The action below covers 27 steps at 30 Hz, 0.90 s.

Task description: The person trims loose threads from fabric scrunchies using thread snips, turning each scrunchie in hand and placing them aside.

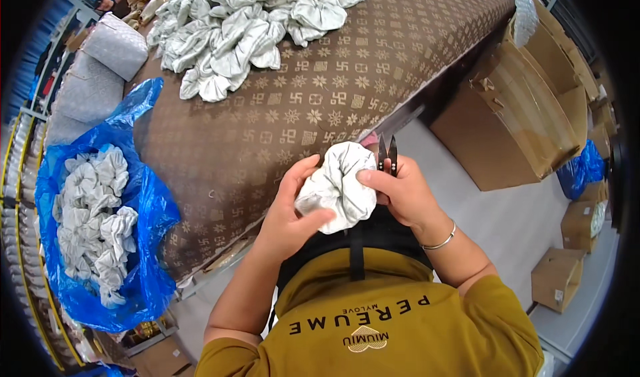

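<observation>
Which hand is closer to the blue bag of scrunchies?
Left. The left hand holds the grey scrunchie on the side toward the blue bag; the right hand, with snips, is farther.

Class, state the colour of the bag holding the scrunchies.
Blue bag, seen in the head view.

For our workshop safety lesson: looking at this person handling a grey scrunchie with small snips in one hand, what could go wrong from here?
1. The snips sit in the right hand, points bare, close to the left hand; a slip might nick a finger.
2. Both hands grip the scrunchie right beside the blades, so its fabric could get cut by mistake.
</observation>
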### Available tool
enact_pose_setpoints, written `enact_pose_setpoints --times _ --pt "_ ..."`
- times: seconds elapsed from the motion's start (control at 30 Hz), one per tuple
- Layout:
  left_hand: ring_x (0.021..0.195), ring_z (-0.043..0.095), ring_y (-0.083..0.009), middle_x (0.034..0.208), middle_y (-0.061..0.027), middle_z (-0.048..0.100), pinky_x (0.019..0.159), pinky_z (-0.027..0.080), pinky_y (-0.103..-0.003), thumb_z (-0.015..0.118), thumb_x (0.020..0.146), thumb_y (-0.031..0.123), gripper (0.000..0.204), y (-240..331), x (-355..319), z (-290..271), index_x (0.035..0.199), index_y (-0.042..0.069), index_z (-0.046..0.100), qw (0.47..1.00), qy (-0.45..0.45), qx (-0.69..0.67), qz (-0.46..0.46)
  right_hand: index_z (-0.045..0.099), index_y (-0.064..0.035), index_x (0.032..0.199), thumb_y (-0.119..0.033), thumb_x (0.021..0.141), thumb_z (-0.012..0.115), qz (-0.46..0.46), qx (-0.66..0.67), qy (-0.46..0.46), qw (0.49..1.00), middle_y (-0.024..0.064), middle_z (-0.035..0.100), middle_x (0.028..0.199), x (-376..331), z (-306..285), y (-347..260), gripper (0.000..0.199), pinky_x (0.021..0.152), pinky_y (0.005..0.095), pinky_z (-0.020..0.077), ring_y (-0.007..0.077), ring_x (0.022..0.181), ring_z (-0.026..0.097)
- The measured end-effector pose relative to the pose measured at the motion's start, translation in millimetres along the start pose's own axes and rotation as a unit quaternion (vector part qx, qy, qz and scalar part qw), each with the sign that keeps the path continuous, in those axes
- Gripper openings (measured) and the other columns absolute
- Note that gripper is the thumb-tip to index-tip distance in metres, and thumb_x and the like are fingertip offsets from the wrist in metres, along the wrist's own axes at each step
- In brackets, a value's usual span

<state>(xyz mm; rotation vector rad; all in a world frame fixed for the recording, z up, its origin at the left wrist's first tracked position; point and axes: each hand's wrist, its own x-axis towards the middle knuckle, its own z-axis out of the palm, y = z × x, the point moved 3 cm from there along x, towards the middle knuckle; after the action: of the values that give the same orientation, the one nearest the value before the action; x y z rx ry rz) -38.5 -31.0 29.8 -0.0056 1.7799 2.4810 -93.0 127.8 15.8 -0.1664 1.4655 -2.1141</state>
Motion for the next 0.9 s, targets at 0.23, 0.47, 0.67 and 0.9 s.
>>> enact_pose_setpoints --times 0.23,0.47,0.67,0.9 --pt "0.079 0.054 -0.0094 0.087 -0.0044 0.056 0.07 0.045 -0.023 0.05 0.083 0.007 0.016 -16 6 -16 0.098 0.001 0.052 0.988 0.11 -0.09 -0.054 0.055 -0.0044 0.077 -0.01 0.076 0.06 0.016 0.048 0.006 0.999 -0.0043 0.049 0.062 -18 -13 15 0.007 0.042 0.0165 0.0278 0.002 0.049 0.038" --pt "0.062 0.057 -0.0154 0.078 -0.0097 0.057 0.056 0.049 -0.031 0.045 0.087 0.017 0.015 -23 8 -3 0.089 0.002 0.047 0.96 0.148 -0.227 -0.075 0.055 -0.0014 0.084 -0.01 0.077 0.06 -0.033 -0.048 -0.049 0.997 -0.0047 0.05 0.07 -34 -12 21 0.012 0.055 0.0162 0.0348 0.0017 0.061 0.042" --pt "0.054 0.055 -0.0141 0.071 -0.0082 0.057 0.05 0.048 -0.028 0.047 0.087 0.017 0.015 -22 7 -5 0.088 0.002 0.047 0.979 0.108 -0.157 -0.077 0.052 0.0008 0.098 -0.017 0.074 0.063 0.013 -0.095 -0.05 0.994 -0.0031 0.049 0.081 -24 -31 5 0.032 0.062 0.0184 0.0367 0.0032 0.069 0.041" --pt "0.051 0.051 -0.0121 0.069 -0.0079 0.056 0.047 0.046 -0.026 0.042 0.089 0.016 0.013 -29 6 3 0.089 0.004 0.046 0.983 0.14 -0.119 0.006 0.058 -0.0007 0.082 -0.014 0.075 0.063 0.113 -0.007 -0.085 0.99 -0.0051 0.05 0.069 -21 -25 20 0.016 0.054 0.0183 0.0342 0.0017 0.062 0.041"
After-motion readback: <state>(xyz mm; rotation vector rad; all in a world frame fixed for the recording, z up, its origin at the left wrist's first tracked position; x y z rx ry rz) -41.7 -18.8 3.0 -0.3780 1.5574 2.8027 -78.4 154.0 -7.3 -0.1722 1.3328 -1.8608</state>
